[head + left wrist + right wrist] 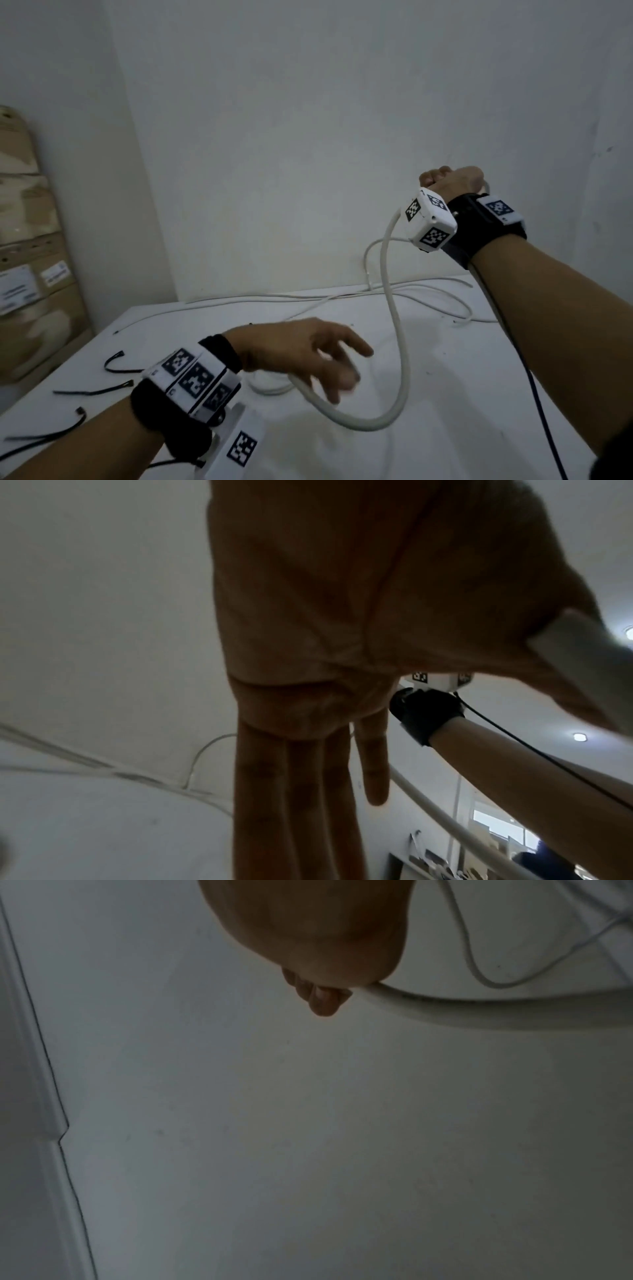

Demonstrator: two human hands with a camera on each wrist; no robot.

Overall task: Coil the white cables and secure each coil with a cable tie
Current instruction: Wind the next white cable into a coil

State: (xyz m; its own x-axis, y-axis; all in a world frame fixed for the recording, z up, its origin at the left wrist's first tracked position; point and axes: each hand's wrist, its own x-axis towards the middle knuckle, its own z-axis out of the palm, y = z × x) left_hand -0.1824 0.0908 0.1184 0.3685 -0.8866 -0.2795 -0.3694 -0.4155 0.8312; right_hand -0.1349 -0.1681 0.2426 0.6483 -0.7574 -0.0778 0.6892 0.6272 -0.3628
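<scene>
Gripping thick white cable (399, 346) in raised right hand (452, 181) fist; looping under left hand (298, 349), fingers (356, 346) spread loose.

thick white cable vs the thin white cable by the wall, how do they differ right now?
The thick white cable is lifted off the table in a hanging loop; the thin white cable lies mostly flat near the wall. The thick one is gripped high by the right hand and runs under the open left hand; no hand touches the thin one. Both are white and uncoiled, with no tie on them.
</scene>
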